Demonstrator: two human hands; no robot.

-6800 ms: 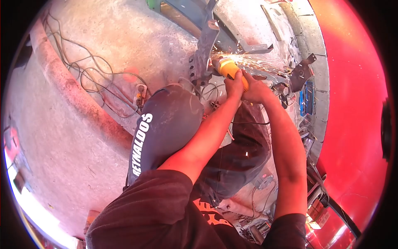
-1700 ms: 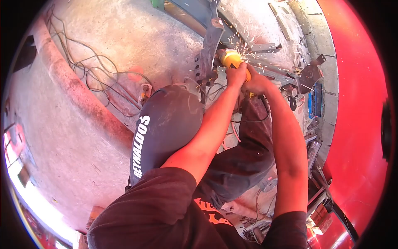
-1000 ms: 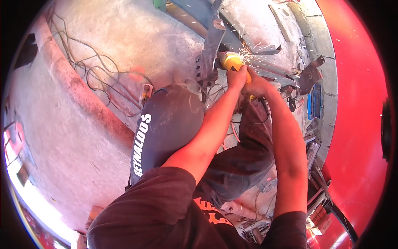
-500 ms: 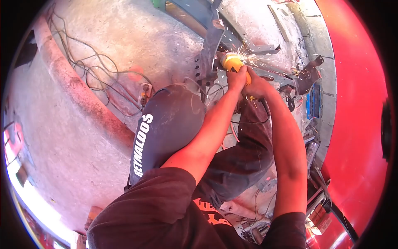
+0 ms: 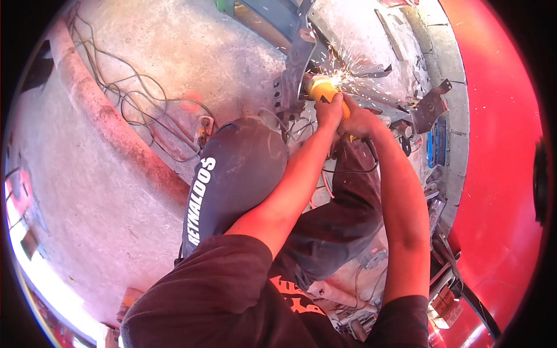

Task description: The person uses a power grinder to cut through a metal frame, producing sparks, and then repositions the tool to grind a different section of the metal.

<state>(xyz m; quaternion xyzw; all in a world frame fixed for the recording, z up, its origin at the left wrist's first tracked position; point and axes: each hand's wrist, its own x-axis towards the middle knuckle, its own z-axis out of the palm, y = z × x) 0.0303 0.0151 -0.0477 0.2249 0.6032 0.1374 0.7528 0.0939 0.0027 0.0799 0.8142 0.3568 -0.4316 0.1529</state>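
A yellow angle grinder (image 5: 322,90) is gripped by both hands, its head against dark metal parts. My left hand (image 5: 329,111) wraps round the body close behind the head. Just to its right, my right hand (image 5: 358,122) closes round the rear of the grinder. Bright sparks (image 5: 342,75) burst from the working end, and their glare hides the disc and the contact point. Beside the grinder head stands a tall dark metal plate (image 5: 297,61) with holes. A flat metal bar (image 5: 371,71) juts out beyond the sparks. The grinder's black cord (image 5: 374,152) hangs below my right hand.
A bent metal bracket (image 5: 430,109) and a blue item (image 5: 437,145) lie to the right, before a large red surface (image 5: 493,174). Tangled cables (image 5: 136,95) cross the floor at left, near a curved raised edge (image 5: 110,130). A dark rounded cloth-covered shape (image 5: 243,168) carries white lettering.
The grinder head has shifted slightly left and down. Sparks that streamed mostly right now fan out upward and to the right. Both hands keep their grip.
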